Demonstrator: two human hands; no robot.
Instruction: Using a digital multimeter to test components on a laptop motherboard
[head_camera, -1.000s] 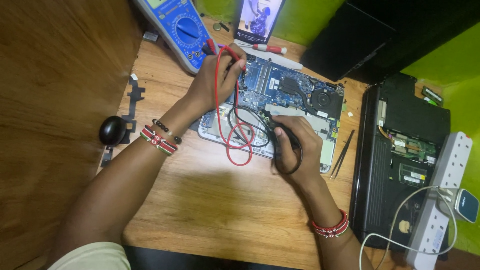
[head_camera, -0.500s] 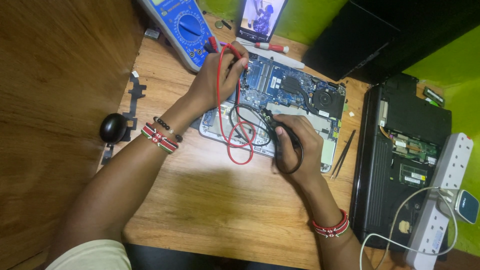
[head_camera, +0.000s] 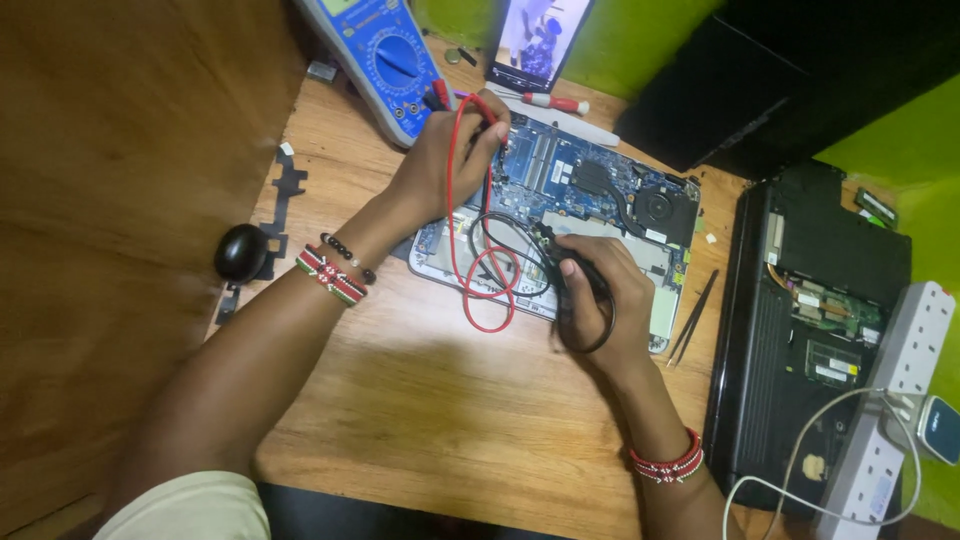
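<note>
An opened laptop base with a blue circuit board and a fan lies on the wooden table. My left hand holds the red probe of a blue multimeter at the board's upper left corner. Its red lead loops down over the laptop. My right hand grips the black probe, tip pointing at the board's lower middle. The black lead curls between both hands.
A phone with a lit screen stands at the back beside a red-handled screwdriver. Black tweezers lie right of the laptop. A second opened black laptop, a white power strip and a black round object surround the work.
</note>
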